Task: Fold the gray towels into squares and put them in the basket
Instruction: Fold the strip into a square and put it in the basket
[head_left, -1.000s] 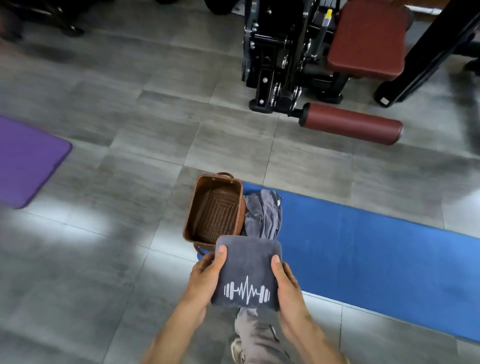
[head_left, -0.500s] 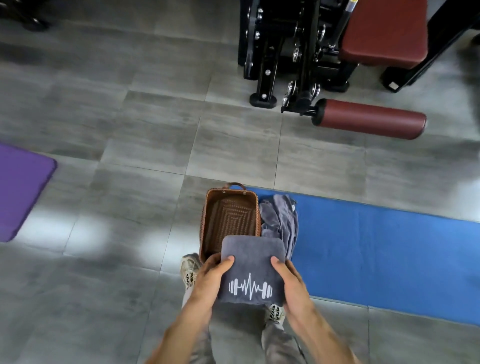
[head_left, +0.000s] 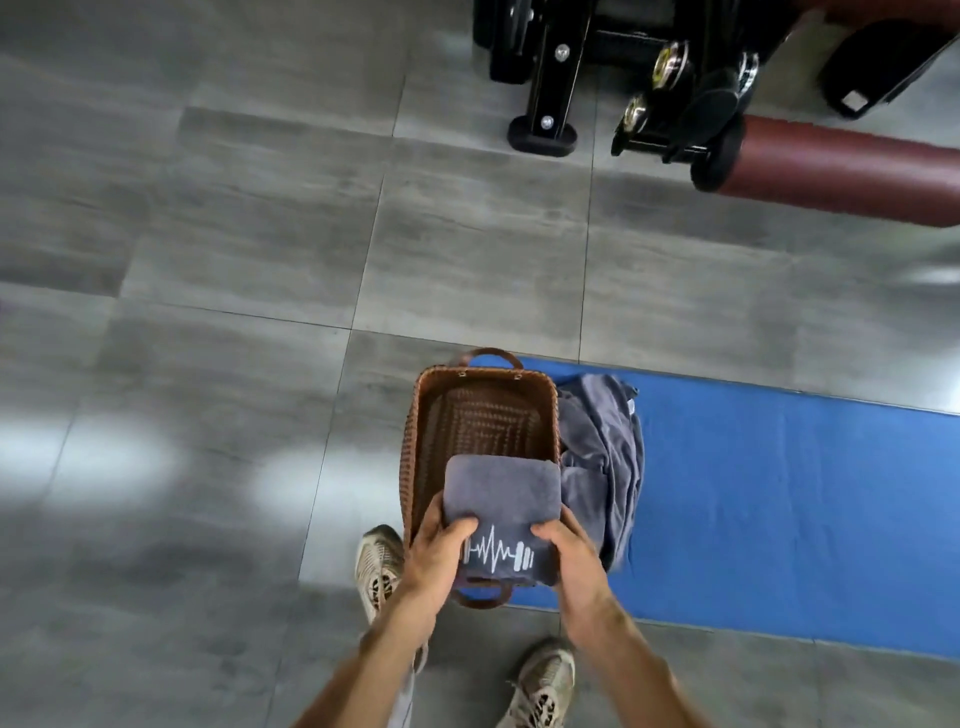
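A gray towel folded into a square, with a white dumbbell-and-pulse print, hangs over the near half of the brown woven basket. My left hand grips its left edge, thumb on top. My right hand grips its right edge the same way. The far half of the basket shows a bare woven bottom. A crumpled gray towel lies against the basket's right side on the blue mat.
The basket stands at the blue mat's left end on a gray tiled floor. My two shoes are just below it. A black gym machine with a dark red roller pad stands at the far right.
The view has come closer and tilted down. Both hands have carried the folded towel forward, from just before the basket's near rim to over its near half.
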